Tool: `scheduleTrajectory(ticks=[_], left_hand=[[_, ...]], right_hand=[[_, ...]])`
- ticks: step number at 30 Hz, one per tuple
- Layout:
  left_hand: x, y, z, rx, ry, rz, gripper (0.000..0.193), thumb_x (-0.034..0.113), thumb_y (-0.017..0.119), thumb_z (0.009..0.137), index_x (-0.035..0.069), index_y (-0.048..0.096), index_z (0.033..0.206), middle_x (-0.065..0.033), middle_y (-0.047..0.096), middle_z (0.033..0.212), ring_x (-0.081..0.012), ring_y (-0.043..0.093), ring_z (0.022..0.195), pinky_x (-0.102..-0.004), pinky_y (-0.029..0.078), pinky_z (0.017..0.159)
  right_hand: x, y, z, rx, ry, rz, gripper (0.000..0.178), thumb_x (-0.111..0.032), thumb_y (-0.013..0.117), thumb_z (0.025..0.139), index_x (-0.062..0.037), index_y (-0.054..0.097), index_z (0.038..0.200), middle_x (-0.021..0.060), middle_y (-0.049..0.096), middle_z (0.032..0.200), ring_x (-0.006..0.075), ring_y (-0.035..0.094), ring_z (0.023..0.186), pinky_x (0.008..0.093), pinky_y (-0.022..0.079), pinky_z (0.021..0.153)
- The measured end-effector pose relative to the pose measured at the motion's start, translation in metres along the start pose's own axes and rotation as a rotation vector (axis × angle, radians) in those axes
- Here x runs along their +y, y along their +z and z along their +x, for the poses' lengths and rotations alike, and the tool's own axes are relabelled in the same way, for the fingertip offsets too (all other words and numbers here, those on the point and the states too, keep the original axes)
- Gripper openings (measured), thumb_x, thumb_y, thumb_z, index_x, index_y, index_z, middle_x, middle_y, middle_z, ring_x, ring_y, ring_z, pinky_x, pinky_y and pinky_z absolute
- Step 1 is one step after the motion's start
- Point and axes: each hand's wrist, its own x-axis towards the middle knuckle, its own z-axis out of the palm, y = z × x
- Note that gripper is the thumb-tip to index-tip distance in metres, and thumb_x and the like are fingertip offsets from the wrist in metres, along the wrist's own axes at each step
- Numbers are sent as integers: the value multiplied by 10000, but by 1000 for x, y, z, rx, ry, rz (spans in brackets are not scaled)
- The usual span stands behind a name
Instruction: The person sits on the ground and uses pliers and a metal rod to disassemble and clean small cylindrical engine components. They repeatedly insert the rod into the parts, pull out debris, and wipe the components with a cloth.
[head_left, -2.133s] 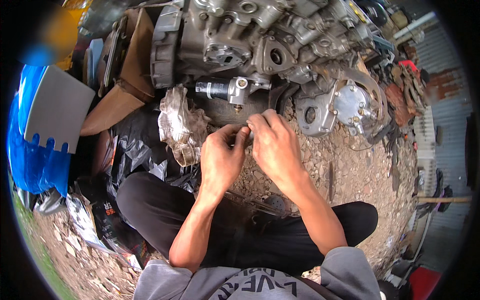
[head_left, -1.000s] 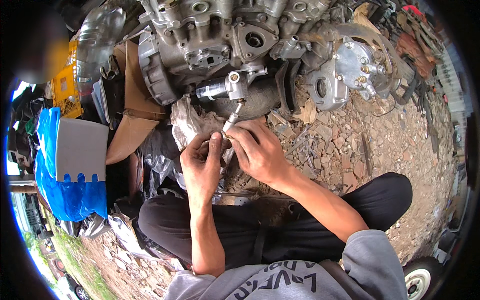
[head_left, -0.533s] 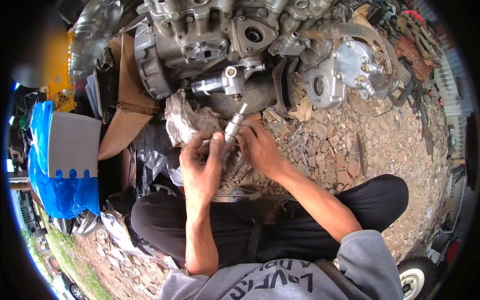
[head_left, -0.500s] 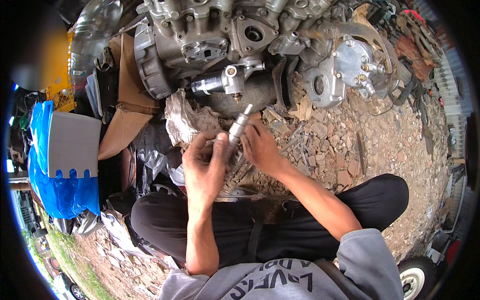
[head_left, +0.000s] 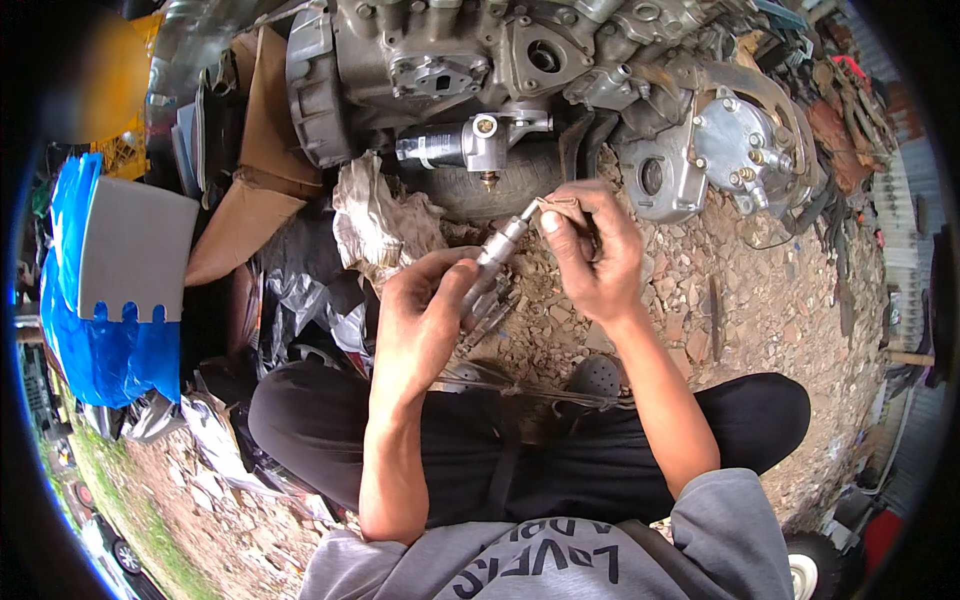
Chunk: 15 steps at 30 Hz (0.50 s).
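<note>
My left hand point(head_left: 422, 312) is closed round a silver, stepped metal cylinder that looks like a fuel injector point(head_left: 502, 243). Its thin tip points up and to the right. Between the thumb and fingers of my right hand point(head_left: 603, 255) is a folded brown piece of sandpaper point(head_left: 563, 207), or something much like it. One edge of that piece meets the injector's tip. The lower end of the injector is hidden in my left palm. Just beyond my left hand lies a crumpled, dirty white rag point(head_left: 375, 215).
A large grey engine block point(head_left: 440, 75) with a black filter point(head_left: 432, 148) stands ahead. To its right is a round metal housing point(head_left: 735, 140). Cardboard point(head_left: 262, 190) and a blue plastic bag point(head_left: 125, 355) are at left. Broken stones point(head_left: 690, 290) cover the ground; several metal tools lie below my hands.
My right hand has moved right and turned, bringing the folded brown piece to the injector's tip. The left hand keeps its hold. The whole view has shifted slightly.
</note>
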Motion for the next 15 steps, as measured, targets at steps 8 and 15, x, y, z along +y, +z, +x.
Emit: scheduleTrajectory(ticks=[8, 15], left_hand=[[-21, 41, 12, -413, -215, -10, 250, 221, 621, 970, -13, 666, 1046, 14, 572, 745, -68, 517, 616, -221, 410, 546], [-40, 91, 2, -684, -129, -283, 231, 178, 550, 1044, -11, 465, 1146, -69, 586, 810, -128, 564, 524, -280, 478, 499]], right_hand=[[-55, -53, 18, -374, 287, -342, 111, -24, 678, 920, 28, 680, 1018, 144, 663, 957, 263, 677, 850, 336, 525, 756], [-69, -97, 10, -408, 461, -565, 129, -76, 690, 908, 15, 663, 996, 170, 676, 896, 357, 657, 851, 405, 504, 757]])
